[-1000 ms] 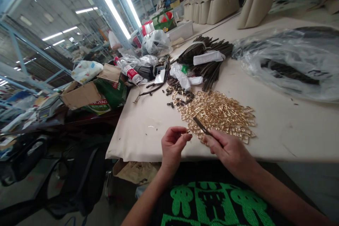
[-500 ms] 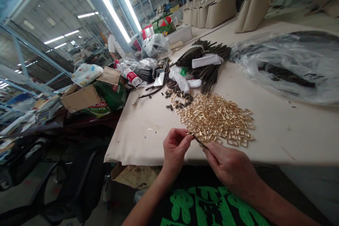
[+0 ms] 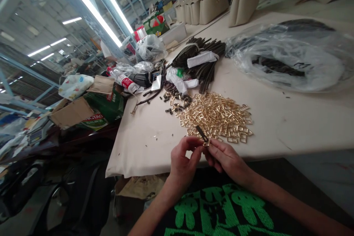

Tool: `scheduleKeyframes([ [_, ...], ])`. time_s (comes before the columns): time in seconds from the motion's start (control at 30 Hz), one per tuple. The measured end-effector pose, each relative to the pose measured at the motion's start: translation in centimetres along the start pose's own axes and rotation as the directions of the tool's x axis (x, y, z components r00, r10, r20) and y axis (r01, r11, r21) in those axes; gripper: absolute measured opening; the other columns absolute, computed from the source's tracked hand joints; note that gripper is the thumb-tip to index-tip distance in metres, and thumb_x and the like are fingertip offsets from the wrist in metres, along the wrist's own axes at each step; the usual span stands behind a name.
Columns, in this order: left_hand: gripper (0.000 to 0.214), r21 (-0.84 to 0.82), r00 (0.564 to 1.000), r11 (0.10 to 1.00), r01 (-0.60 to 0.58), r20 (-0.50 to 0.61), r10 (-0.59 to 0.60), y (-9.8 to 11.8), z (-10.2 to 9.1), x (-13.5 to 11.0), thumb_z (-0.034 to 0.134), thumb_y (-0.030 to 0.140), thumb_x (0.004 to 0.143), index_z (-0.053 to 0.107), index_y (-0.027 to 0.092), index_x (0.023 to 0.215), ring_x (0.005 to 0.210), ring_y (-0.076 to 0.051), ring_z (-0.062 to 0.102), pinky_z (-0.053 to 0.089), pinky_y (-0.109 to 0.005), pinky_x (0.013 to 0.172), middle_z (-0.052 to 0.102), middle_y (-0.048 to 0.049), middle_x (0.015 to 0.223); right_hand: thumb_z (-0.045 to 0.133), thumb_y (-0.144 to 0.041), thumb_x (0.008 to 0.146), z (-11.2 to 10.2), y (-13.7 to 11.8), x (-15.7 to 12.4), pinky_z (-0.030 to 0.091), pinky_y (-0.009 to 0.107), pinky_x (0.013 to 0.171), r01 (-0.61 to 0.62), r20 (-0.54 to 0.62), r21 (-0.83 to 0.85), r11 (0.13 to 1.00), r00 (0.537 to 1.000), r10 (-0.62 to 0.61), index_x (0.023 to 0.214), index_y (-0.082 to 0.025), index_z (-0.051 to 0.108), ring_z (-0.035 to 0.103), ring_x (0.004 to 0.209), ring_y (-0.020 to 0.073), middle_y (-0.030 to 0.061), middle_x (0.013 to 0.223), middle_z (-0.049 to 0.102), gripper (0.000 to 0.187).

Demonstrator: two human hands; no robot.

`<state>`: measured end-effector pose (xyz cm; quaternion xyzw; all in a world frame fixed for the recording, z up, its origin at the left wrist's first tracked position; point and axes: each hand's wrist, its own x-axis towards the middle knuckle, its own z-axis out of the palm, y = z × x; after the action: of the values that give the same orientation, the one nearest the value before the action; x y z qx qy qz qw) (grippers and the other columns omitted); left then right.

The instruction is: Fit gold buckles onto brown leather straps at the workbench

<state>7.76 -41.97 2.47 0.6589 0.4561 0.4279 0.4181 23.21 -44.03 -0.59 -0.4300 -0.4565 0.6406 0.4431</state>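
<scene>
My left hand and my right hand meet at the table's front edge, fingers closed in a pinch. Between their fingertips is a short dark strap, its flat end pointing up and away from me. A small gold rectangular ring sits around the strap at the fingertips. The left fingers are at the ring; the right fingers close on the strap's lower part, which they mostly hide. Just beyond the hands lies a heap of gold rectangular rings. Small dark pieces lie at its far left.
Behind the heap lies a bundle of dark straps with white wraps. A clear plastic bag of dark strips is on the right, beige handbags stand at the back. A bottle and a carton are on the left.
My hands have come together, the right moving left to the left hand. The strap, earlier stretched between them, now points upward with the gold ring around it. The view has shifted slightly.
</scene>
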Motion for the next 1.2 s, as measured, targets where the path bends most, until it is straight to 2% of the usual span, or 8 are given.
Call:
scheduleKeyframes([
  [0.1, 0.033, -0.156, 0.993, 0.981, 0.117, 0.024, -0.114, -0.3, 0.2, 0.1, 0.072, 0.019, 0.081, 0.06, 0.021, 0.111, 0.077, -0.015, 0.068, 0.054, -0.029, 0.075, 0.072, -0.0026, 0.088, 0.048, -0.063, 0.09, -0.1, 0.1, 0.0, 0.029, 0.021, 0.039, -0.022, 0.037, 0.06, 0.998, 0.999, 0.019, 0.08, -0.019, 0.051, 0.039, 0.041, 0.007, -0.004, 0.06, 0.052, 0.045],
  [0.23, 0.042, -0.332, 0.973, 0.914, 0.232, 0.088, -0.215, -0.4, 0.1, 0.3, 0.075, 0.021, 0.078, 0.058, 0.021, 0.117, 0.073, -0.012, 0.065, 0.052, -0.026, 0.072, 0.069, 0.0003, 0.082, 0.047, -0.063, 0.091, -0.3, 0.3, 0.0, 0.027, 0.02, 0.038, -0.013, 0.095, 0.066, 0.998, 0.995, 0.007, 0.081, -0.019, 0.051, 0.036, 0.04, 0.0062, -0.0046, 0.059, 0.052, 0.045],
  [0.37, 0.048, -0.432, 0.942, 0.837, 0.336, 0.129, -0.311, -0.5, 0.1, 0.5, 0.08, 0.024, 0.074, 0.059, 0.019, 0.116, 0.07, -0.011, 0.062, 0.049, -0.024, 0.071, 0.067, 0.0013, 0.078, 0.046, -0.06, 0.094, -0.6, 0.3, -0.1, 0.025, 0.019, 0.038, 0.007, 0.163, 0.029, 1.0, 0.987, -0.012, 0.077, -0.018, 0.051, 0.036, 0.04, 0.0057, -0.0048, 0.057, 0.05, 0.046],
  [0.5, 0.055, -0.507, 0.911, 0.761, 0.405, 0.15, -0.385, -0.5, 0.2, 0.2, 0.082, 0.023, 0.072, 0.058, 0.021, 0.121, 0.065, -0.008, 0.058, 0.048, -0.022, 0.069, 0.063, 0.0044, 0.073, 0.043, -0.062, 0.094, -0.7, -0.1, -0.3, 0.024, 0.018, 0.037, -0.058, 0.205, 0.024, 0.998, 0.977, 0.052, 0.071, -0.019, 0.049, 0.035, 0.038, 0.0056, -0.0047, 0.053, 0.049, 0.05],
  [0.6, 0.043, -0.515, 0.907, 0.75, 0.414, 0.169, -0.384, -0.3, 0.3, -0.1, 0.083, 0.024, 0.071, 0.065, 0.019, 0.109, 0.072, -0.009, 0.06, 0.048, -0.022, 0.073, 0.065, 0.0019, 0.078, 0.044, -0.064, 0.093, -0.6, -0.2, -0.4, 0.024, 0.018, 0.037, -0.084, 0.198, 0.035, 0.996, 0.977, 0.075, 0.071, -0.019, 0.049, 0.034, 0.037, 0.0055, -0.0048, 0.053, 0.049, 0.05],
  [0.73, 0.027, -0.467, 0.924, 0.799, 0.379, 0.149, -0.351, 0.1, 0.0, -0.3, 0.084, 0.027, 0.069, 0.069, 0.017, 0.089, 0.076, -0.012, 0.06, 0.049, -0.023, 0.075, 0.066, 0.0003, 0.08, 0.044, -0.064, 0.093, -0.5, 0.1, -0.2, 0.024, 0.018, 0.037, -0.072, 0.184, 0.025, 0.997, 0.981, 0.066, 0.072, -0.019, 0.05, 0.035, 0.037, 0.0054, -0.0048, 0.054, 0.05, 0.051],
  [1.03, 0.018, -0.471, 0.898, 0.766, 0.437, 0.189, -0.396, -0.3, -0.6, -0.1, 0.08, 0.028, 0.074, 0.073, 0.015, 0.083, 0.069, -0.01, 0.056, 0.047, -0.023, 0.073, 0.067, -0.0005, 0.075, 0.042, -0.061, 0.095, -0.2, -0.5, -0.1, 0.027, 0.021, 0.039, -0.004, 0.19, -0.11, 0.994, 0.981, 0.025, 0.072, -0.019, 0.05, 0.037, 0.04, 0.0074, -0.0043, 0.055, 0.048, 0.049],
  [1.2, 0.017, -0.514, 0.86, 0.693, 0.506, 0.243, -0.448, -1.1, -1.0, -0.1, 0.081, 0.027, 0.073, 0.073, 0.015, 0.081, 0.065, -0.008, 0.055, 0.043, -0.02, 0.065, 0.065, 0.0001, 0.072, 0.037, -0.053, 0.1, -0.1, -1.1, -0.2, 0.036, 0.024, 0.05, 0.115, 0.186, -0.307, 0.945, 0.981, -0.059, 0.069, -0.02, 0.049, 0.045, 0.05, 0.0114, -0.003, 0.055, 0.048, 0.047],
])
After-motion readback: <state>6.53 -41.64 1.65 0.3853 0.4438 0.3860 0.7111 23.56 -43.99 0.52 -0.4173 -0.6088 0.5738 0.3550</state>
